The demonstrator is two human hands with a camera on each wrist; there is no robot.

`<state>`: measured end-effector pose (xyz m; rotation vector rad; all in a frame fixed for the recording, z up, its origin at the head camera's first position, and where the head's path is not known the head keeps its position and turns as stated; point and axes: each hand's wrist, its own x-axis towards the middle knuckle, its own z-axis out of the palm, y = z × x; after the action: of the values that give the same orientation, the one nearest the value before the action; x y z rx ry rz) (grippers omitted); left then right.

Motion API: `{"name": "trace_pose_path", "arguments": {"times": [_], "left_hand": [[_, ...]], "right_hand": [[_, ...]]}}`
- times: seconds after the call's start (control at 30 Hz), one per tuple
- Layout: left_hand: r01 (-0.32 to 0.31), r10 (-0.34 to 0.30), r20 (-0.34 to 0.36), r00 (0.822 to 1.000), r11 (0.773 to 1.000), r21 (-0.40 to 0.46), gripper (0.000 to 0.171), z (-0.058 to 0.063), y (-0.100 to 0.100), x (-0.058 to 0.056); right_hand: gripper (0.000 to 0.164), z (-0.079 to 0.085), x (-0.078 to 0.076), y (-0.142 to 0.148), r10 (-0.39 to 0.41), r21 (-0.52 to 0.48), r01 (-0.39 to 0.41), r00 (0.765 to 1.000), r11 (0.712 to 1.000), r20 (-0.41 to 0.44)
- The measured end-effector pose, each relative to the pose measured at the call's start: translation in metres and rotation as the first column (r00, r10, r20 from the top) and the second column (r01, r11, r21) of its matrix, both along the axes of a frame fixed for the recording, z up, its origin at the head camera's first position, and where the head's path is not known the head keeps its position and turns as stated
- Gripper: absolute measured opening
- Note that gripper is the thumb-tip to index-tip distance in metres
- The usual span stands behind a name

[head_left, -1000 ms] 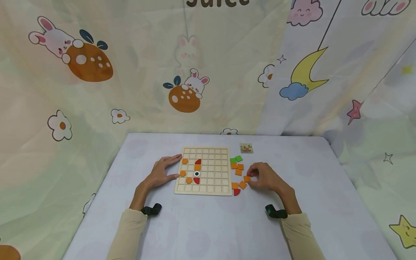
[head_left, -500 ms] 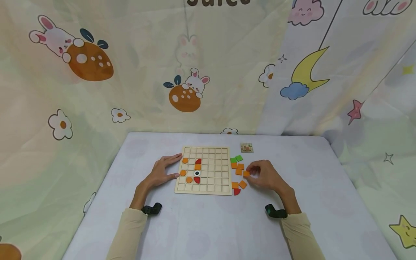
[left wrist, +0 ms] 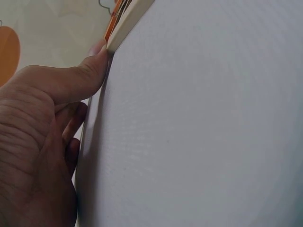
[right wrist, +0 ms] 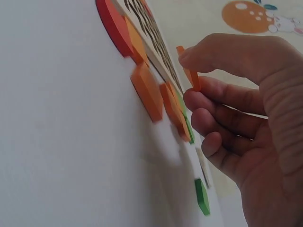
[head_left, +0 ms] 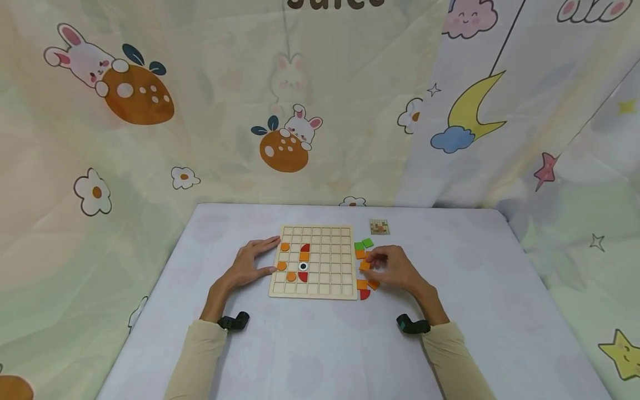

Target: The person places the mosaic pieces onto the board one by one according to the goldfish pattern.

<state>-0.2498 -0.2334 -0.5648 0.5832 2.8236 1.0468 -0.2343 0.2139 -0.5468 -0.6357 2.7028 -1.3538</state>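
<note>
a person in beige sleeves (head_left: 197, 361) sits both bare hands to a wooden grid board (head_left: 330, 278) on a white-covered table (head_left: 320, 350). the left hand (head_left: 244, 263) lies against the board's left edge, fingers extended and thumb spread apart from them, touching the rim and gripping nothing. the right hand (head_left: 397, 269) pinches an orange square tile (right wrist: 190, 71) between thumb and fingertips, its remaining fingers loosely bent; the tile is tilted and raised above the table, just beyond the board's right edge. around it lie loose pieces: two green squares (head_left: 368, 243), more orange squares (head_left: 362, 284), some partly covered by the right hand, and a red quarter-round (head_left: 365, 294) at the near end. on the board, three orange discs (head_left: 282, 266) sit toward the left, beside a column made up of a red piece (head_left: 305, 248), an orange square (head_left: 304, 256), a white disc with a black ring (head_left: 303, 266) and a second red piece (head_left: 303, 276). a small patterned card (head_left: 379, 226) rests past the board's far right corner. behind the table hangs a pale cloth (head_left: 225, 111) printed with rabbits, oranges and a yellow moon (head_left: 467, 108).
</note>
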Motion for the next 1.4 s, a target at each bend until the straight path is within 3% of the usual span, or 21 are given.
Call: {"name": "trace_pose_path", "arguments": {"times": [0.57, 1.17, 1.4], "left_hand": [[0.004, -0.004, -0.015, 1.000, 1.000, 0.000, 0.083, -0.001, 0.000, 0.000], [0.000, -0.001, -0.038, 0.999, 1.000, -0.009, 0.082, -0.005, -0.002, 0.000], [-0.006, 0.005, -0.017, 1.000, 1.000, -0.007, 0.083, -0.006, -0.002, -0.001]], "right_hand": [[0.019, -0.004, -0.002, -0.046, 0.151, -0.032, -0.150, 0.989, 0.988, 0.008], [0.019, -0.006, 0.001, -0.089, 0.174, 0.040, -0.173, 0.984, 0.984, -0.039], [0.017, -0.007, 0.000, -0.102, 0.190, 0.055, -0.188, 0.981, 0.981, -0.034]]}}
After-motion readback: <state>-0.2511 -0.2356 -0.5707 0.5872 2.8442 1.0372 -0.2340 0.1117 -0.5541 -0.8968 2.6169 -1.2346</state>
